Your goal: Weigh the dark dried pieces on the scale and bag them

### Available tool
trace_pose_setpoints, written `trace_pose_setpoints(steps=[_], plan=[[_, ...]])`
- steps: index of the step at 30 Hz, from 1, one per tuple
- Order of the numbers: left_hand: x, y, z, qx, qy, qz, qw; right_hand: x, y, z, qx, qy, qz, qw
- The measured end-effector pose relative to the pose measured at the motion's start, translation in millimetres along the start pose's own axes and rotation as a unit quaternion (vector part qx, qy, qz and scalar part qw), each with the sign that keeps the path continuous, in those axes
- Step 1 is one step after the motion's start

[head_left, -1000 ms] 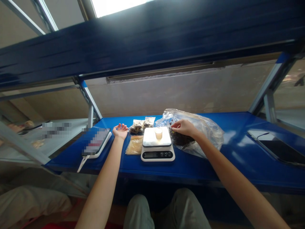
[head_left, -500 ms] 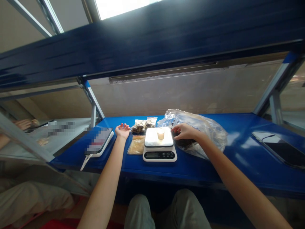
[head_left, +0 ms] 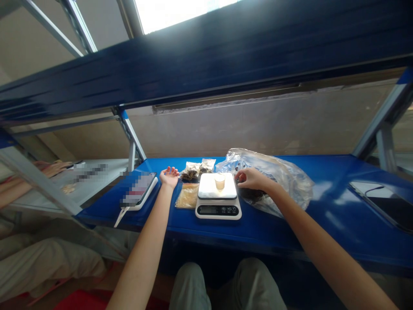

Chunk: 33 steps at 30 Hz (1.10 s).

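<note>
A white digital kitchen scale (head_left: 218, 202) stands in front of me on the blue shelf, with a small translucent cup (head_left: 220, 184) on its plate. My right hand (head_left: 253, 178) is just right of the plate, over dark material (head_left: 253, 194) lying in a large clear plastic bag (head_left: 292, 185). Its thumb and fingertips are pinched together; whatever is between them is too small to make out. Left of the scale, my left hand (head_left: 169, 176) rests palm up, fingers loosely spread and nothing in it. Close to it lie small zip bags (head_left: 192, 171) of dark dried pieces and a flat stack of clear bags (head_left: 187, 196).
A phone (head_left: 138, 189) with a white cable lies on a white base at the left. Another dark-screened device (head_left: 382, 202) is at the right. Overhead runs a blue shelf beam (head_left: 206, 64). A co-worker's arm (head_left: 19, 185) reaches over the neighbouring shelf.
The view has shifted slightly, moving the scene a little to the right. My right fingertips have drawn together beside the scale. At the far left, the co-worker's arm reaches further in.
</note>
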<state>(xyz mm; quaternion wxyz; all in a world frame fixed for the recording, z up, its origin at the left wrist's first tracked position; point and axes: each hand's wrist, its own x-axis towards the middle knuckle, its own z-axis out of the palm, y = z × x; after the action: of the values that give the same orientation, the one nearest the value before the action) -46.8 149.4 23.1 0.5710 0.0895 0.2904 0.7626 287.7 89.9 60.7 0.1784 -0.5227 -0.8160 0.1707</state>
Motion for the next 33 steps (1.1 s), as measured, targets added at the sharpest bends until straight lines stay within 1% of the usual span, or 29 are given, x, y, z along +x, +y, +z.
trace_pose_setpoints(steps=[3,8,12,14,18,23,28,33], plan=[[1.7,0.4,-0.6,-0.005,0.001,-0.002,1.000,0.3,1.6,-2.1,0.011,-0.010,-0.002,1.000],[4.3,1.4,-2.4,-0.007,-0.006,-0.007,1.000,1.0,7.0,-6.6,0.065,-0.027,0.004,0.997],[4.7,1.8,-3.0,-0.010,-0.008,-0.008,1.000,-0.4,11.5,-10.8,0.101,-0.059,0.010,0.993],[4.8,1.7,-3.1,-0.011,-0.008,-0.007,1.000,-1.8,11.4,-12.3,0.092,-0.072,0.013,0.993],[5.1,1.1,-3.3,-0.007,-0.008,-0.004,1.000,-4.3,4.5,-12.0,0.051,-0.081,0.025,0.995],[4.8,0.5,-3.6,-0.005,-0.007,-0.002,1.000,-4.9,-3.2,-5.6,0.016,-0.057,0.029,0.998],[4.2,0.8,-3.7,0.001,-0.013,-0.002,1.000,-4.5,-2.1,-1.5,0.005,-0.038,0.015,0.999],[3.2,0.9,-2.3,-0.003,-0.003,-0.003,1.000,-3.8,-0.6,0.4,-0.014,-0.027,-0.005,1.000]])
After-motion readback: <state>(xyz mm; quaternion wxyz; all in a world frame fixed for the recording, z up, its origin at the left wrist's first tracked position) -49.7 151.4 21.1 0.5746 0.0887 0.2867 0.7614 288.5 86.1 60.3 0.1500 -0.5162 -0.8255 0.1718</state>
